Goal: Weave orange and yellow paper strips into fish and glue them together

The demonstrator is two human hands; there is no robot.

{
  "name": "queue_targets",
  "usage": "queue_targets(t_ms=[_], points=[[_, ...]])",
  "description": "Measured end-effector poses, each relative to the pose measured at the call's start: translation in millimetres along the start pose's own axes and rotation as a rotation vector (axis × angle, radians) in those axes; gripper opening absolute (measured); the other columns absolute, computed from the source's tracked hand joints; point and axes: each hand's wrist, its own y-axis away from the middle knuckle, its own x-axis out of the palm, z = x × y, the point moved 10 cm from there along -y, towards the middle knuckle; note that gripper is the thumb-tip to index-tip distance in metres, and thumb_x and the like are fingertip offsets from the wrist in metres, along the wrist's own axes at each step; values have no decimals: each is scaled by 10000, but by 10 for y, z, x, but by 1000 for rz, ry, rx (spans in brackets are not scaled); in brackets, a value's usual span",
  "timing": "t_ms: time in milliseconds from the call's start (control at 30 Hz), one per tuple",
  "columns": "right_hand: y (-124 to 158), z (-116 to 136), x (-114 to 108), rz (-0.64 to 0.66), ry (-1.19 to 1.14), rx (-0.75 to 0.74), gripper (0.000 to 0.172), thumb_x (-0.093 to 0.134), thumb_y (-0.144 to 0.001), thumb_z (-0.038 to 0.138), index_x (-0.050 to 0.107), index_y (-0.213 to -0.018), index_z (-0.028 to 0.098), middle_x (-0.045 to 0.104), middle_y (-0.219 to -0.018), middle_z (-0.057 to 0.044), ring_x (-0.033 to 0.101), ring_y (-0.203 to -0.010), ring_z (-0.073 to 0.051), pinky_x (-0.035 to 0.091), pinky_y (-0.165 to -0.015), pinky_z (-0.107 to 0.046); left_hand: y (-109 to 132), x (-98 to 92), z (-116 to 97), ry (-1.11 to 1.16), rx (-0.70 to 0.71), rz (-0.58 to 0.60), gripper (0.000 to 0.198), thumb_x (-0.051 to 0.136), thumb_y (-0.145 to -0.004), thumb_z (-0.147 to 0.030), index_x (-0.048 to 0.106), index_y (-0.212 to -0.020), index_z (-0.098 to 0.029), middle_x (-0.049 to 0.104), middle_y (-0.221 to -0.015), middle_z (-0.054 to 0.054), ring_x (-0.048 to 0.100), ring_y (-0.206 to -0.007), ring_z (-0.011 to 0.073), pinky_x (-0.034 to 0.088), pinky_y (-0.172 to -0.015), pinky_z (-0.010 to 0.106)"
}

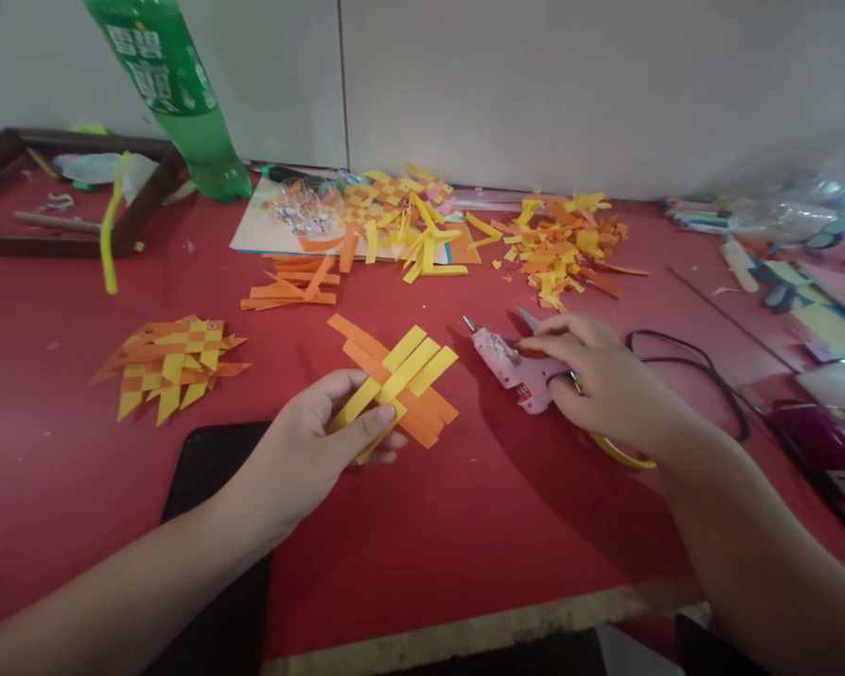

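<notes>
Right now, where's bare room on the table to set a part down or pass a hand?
Widest: the table's front middle, between black slab and right forearm. Also the left patch, bordered by frame, fish and left forearm. Narrow: a gap between woven piece and glue gun. Crowded: the back, with strips and scrap heap; the right, with cord and purple box.

On the tall, green, translucent plastic bottle at the back left of your red surface, you see a dark green label with two rows of large white Chinese characters. You can make out the upper row as 雪碧; the lower row and the small white print at the label's edge are too blurred.
</notes>
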Motion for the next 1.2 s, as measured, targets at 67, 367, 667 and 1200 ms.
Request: queue_targets(t_ms=[67,367,667,1200], points=[[-2,16,19,-9,36,-21,441,490,-713,94,655,-1097,235,627,-1075,-98,615,-1020,-306,517,-891,-494,-7,12,19,20,-19,11,259,715,-871,-399,563,-966,-213,607,-773,-47,658,-694,106,555,-676,235],[56,604,-456,-407,-117,-95,383,594,-789,184,552,-1169,215,656,-927,-90,643,-789,-247,533,-675,-383,-30,43,18,190,-36,3,160,586,-867,-117,588,-986,-224,587,-700,-59,538,-618,71,452,-603,169],[127,1134,-348,-299,-353,-331,242,591,-898,236,570,-1138,209,660,-818,-61,620,-691,-186,505,-602,-309,27,-44,-89,310,60,-123,186,703,-873,-391,650,-836,-216,614,-785,-46,576,-600,70,506,-592,180],[117,1153,-336,-231,-272,-321,198,564,-869,249,529,-1064,235,712,-813,-38,664,-663,-172,507,-582,-296,51,-139,-210,-180,188,-183,266,727,-840,-474,752,-940,-229,770,-956,18,722,-899,195,580,-811,277]])
